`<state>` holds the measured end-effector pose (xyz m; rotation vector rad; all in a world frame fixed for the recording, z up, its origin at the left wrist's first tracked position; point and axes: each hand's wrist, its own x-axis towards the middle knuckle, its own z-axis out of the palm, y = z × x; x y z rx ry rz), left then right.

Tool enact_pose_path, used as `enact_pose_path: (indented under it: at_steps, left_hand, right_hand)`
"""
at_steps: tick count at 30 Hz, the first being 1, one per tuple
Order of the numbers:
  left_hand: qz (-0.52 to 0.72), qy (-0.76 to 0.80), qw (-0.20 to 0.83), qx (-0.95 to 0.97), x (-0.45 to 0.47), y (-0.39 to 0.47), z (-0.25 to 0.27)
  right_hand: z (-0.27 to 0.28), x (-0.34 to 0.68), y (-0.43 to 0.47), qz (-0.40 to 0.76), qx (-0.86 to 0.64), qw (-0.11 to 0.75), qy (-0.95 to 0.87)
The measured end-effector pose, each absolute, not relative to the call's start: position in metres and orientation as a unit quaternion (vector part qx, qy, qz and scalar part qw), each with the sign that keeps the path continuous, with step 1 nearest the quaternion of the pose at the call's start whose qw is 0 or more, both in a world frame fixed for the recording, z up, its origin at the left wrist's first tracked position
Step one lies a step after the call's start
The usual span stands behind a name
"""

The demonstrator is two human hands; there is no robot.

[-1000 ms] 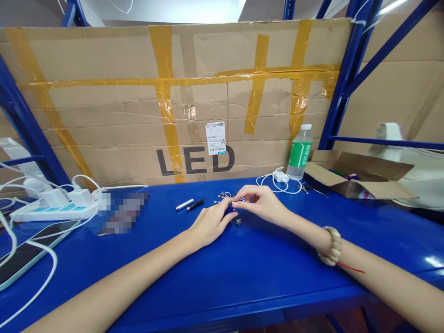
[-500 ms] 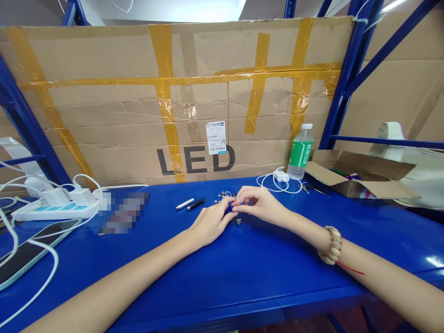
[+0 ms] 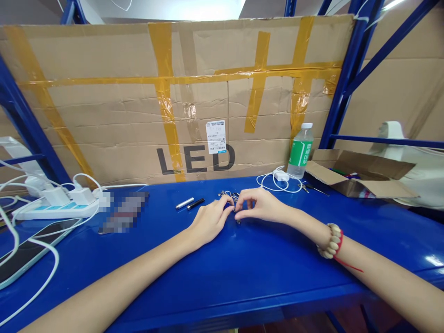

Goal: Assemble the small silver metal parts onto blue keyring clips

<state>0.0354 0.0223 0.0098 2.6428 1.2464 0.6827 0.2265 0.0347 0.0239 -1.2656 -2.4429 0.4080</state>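
Observation:
My left hand (image 3: 210, 223) rests low over the blue table, thumb and forefinger pinched together. Something small and dark shows at those fingertips, too tiny to name. Facing it from the right is my right hand (image 3: 261, 206), its fingers curled and its thumb and forefinger tips close together at the same spot; what they grip is hard to make out. Just below the right thumb lies a small metal piece (image 3: 238, 222), partly covered. Behind the fingers are several small metal parts (image 3: 236, 196), partly hidden. Left of them lie a silver tube (image 3: 184, 203) and a black tube (image 3: 196, 204).
A white cable with a plug (image 3: 280, 176), a water bottle (image 3: 300, 152) and an open cardboard box (image 3: 378, 185) stand at the back right. On the left are a power strip (image 3: 57, 210), a phone (image 3: 40, 245) and loose white cables. Cardboard (image 3: 121, 125) walls the back.
My right hand's fingertips have drawn slightly apart from the left hand and shifted down over the small metal piece. More of the parts behind now show. My left hand is almost still.

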Motion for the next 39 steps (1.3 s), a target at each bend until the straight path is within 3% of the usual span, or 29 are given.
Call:
enact_pose_path:
  at_steps: [8, 39]
  left_hand:
    - [0.229, 0.412, 0.089, 0.877, 0.0373, 0.0195, 0.0143]
    - [0.239, 0.379, 0.098, 0.889, 0.0344, 0.0244, 0.0087]
  right_hand:
    - [0.0201, 0.2265, 0.0351, 0.179, -0.422, 0.072, -0.886]
    - [0.0202, 0.2303, 0.041, 0.14, -0.464, 0.098, -0.869]
